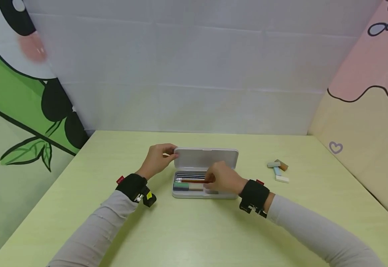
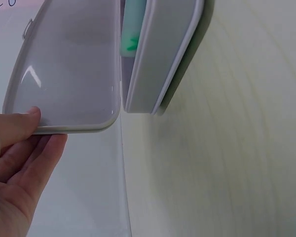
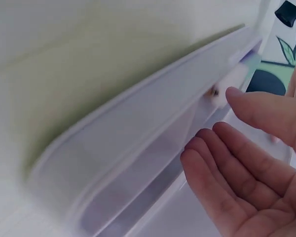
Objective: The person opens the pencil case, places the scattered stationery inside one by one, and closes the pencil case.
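Note:
A pale pencil case (image 1: 177,195) lies with its lid (image 1: 194,157) raised. My left hand (image 1: 158,159) grips the lid's left edge, thumb on the inner face and fingers behind, as the left wrist view shows. Several dark pencils (image 1: 188,176) and a reddish-brown pencil (image 1: 194,181) lie in the base, beside a block with green and blue parts (image 1: 181,186). My right hand (image 1: 225,178) is over the case's right half. In the right wrist view its thumb (image 3: 251,101) and fingers stand apart with nothing between them, close to a pencil's end (image 3: 214,92).
Several small blocks, among them a white one (image 1: 282,179) and a brown one (image 1: 283,165), lie in a loose heap to the right of the case. The light wooden table (image 1: 194,230) meets a grey-white backdrop (image 1: 197,111) behind, with printed panels at both sides.

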{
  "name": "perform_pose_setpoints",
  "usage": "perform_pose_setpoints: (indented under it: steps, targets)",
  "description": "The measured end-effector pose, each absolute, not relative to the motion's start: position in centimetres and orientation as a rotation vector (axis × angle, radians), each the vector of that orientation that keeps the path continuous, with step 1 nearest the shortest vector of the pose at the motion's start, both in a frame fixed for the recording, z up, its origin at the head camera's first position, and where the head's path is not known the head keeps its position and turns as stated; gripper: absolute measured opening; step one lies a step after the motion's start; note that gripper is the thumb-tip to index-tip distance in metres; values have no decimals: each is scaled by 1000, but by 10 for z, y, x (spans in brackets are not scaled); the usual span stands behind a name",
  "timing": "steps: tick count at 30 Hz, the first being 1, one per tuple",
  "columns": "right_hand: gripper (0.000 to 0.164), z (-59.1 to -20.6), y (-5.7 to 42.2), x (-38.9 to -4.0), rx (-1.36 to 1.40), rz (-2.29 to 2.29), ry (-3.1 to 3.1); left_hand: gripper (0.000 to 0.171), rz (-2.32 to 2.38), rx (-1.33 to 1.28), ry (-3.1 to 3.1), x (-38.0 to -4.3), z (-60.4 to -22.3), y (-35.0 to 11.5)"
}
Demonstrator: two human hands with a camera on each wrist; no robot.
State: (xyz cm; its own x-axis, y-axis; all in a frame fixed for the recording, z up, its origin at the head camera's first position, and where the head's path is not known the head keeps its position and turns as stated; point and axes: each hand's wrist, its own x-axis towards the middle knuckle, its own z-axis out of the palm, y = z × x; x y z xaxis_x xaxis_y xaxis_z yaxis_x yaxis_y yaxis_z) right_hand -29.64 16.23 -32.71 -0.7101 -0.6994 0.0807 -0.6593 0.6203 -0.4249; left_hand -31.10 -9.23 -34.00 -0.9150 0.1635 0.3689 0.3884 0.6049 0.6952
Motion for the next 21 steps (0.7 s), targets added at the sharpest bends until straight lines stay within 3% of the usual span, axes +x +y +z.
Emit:
perform_pose_setpoints:
  steps: [12,21]
  targets:
    - [15,-305,263,-320,-1002,-602,2959,20,-1202,-476,-2553,-314,-341,-92]
    - [23,-297,339,-350,-631,-567,3077,19,-1215,-470,-2562,-319,-346,-90]
